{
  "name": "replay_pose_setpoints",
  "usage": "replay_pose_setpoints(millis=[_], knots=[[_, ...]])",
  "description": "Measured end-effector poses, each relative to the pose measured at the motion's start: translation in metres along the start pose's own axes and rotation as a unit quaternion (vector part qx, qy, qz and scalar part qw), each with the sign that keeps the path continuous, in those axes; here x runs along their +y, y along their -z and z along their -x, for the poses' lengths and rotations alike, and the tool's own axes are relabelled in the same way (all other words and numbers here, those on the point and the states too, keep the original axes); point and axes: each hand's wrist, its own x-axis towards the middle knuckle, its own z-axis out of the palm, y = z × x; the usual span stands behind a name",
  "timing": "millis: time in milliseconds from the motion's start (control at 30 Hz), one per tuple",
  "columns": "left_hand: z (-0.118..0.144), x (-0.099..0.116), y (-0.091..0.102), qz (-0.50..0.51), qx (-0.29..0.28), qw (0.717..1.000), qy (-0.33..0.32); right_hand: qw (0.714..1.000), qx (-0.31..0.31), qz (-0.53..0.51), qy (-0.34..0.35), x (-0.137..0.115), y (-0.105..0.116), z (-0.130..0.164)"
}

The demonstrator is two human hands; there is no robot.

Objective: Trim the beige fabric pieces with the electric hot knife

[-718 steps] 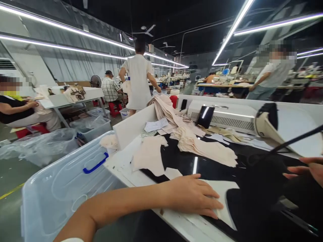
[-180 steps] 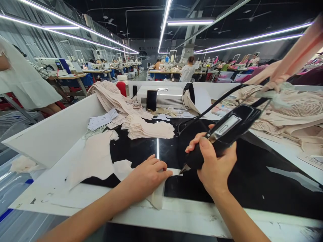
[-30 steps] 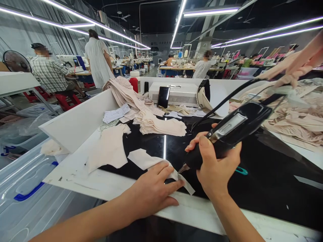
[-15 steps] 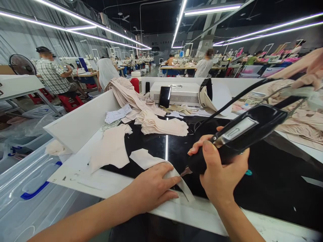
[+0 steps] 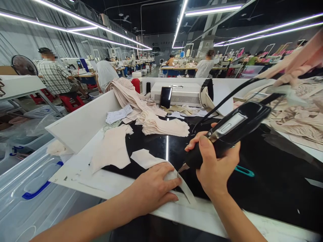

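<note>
My left hand point(image 5: 156, 186) lies over a narrow pale fabric strip point(image 5: 145, 158), its fingers spread and pressing the cloth to the black table surface. The strip's other end runs out past my fingertips toward the table's front edge. My right hand point(image 5: 218, 164) is wrapped round a black corded handheld tool point(image 5: 228, 129) with a silvery plate on its side. Its narrow metal tip point(image 5: 183, 167) points down and left, at the strip's edge close beside my left fingers; whether it touches the cloth I cannot tell. Behind my right wrist lies a teal looped tool point(image 5: 244, 171), partly hidden.
A flat pale fabric piece point(image 5: 112, 148) lies at left, a stack of cut pieces point(image 5: 165, 124) behind. Farther back stand a phone point(image 5: 166, 96) and a white vented box point(image 5: 183, 92). The tool's cable point(image 5: 223, 104) arches at right. A white board point(image 5: 83, 122) borders the left.
My right hand and the black tool have shifted slightly left, its tip moving a little along the strip's edge. More of the teal tool shows. My left hand and the strip stay nearly still.
</note>
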Motion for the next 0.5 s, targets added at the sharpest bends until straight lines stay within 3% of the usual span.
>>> replay_pose_setpoints(millis=[367,500], knots=[[0.002,-0.001,-0.007,0.001,0.012,1.000,0.005,1.000,0.004,-0.008,-0.006,0.005,-0.006,-0.004],[-0.002,0.001,-0.013,-0.022,0.004,1.000,-0.008,0.998,0.049,0.012,-0.034,0.007,-0.007,-0.006]])
